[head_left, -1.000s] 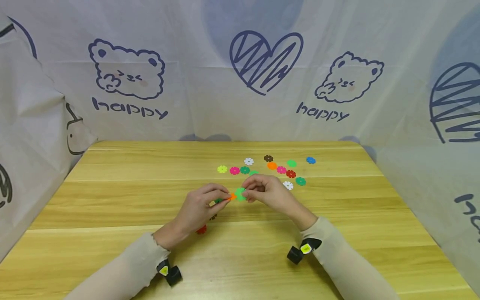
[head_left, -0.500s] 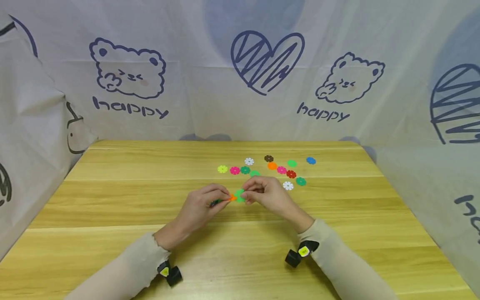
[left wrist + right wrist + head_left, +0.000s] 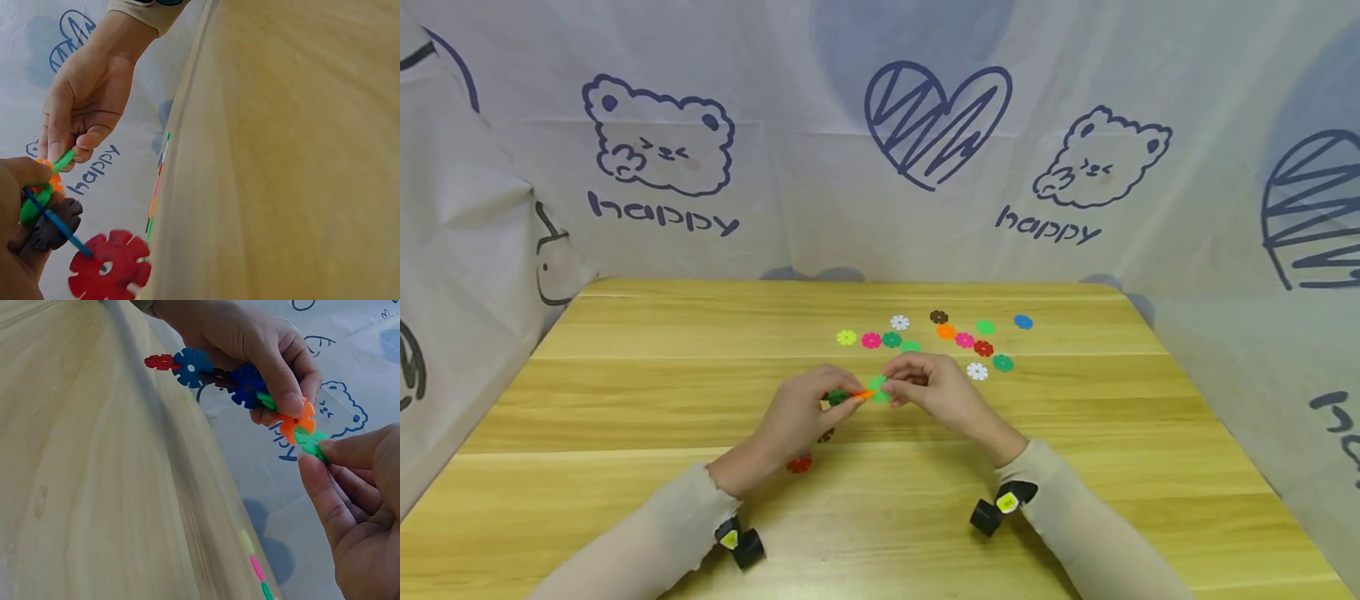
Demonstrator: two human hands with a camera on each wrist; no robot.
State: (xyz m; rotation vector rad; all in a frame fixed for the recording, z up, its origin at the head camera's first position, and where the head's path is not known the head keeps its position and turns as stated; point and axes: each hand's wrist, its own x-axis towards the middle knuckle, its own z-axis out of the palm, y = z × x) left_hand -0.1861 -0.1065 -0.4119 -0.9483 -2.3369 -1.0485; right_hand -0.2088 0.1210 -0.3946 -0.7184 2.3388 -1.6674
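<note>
Over the table, my left hand (image 3: 801, 408) pinches the front end of a chain of notched interlocking discs, at its orange disc (image 3: 297, 422). The chain runs back past a green disc (image 3: 267, 402), a dark blue disc (image 3: 248, 385), a brown disc (image 3: 219, 378) and a blue disc (image 3: 190, 367) to a red disc (image 3: 160, 361) at the tail. Opposite it, my right hand (image 3: 936, 387) holds a light green disc (image 3: 310, 444) between thumb and fingertips, its edge meeting the orange one. Fingers partly hide the middle of the chain.
Several loose discs lie flat beyond the hands, among them a yellow disc (image 3: 846, 337), a pink disc (image 3: 871, 340), a white disc (image 3: 977, 372) and a blue disc (image 3: 1023, 322). A printed cloth (image 3: 820, 167) hangs behind the wooden table (image 3: 625, 375).
The chain in my left hand has swivelled: its red tail, out of sight half a second ago, shows again below the wrist. The light green disc has tilted slightly; both hands stay in place.
</note>
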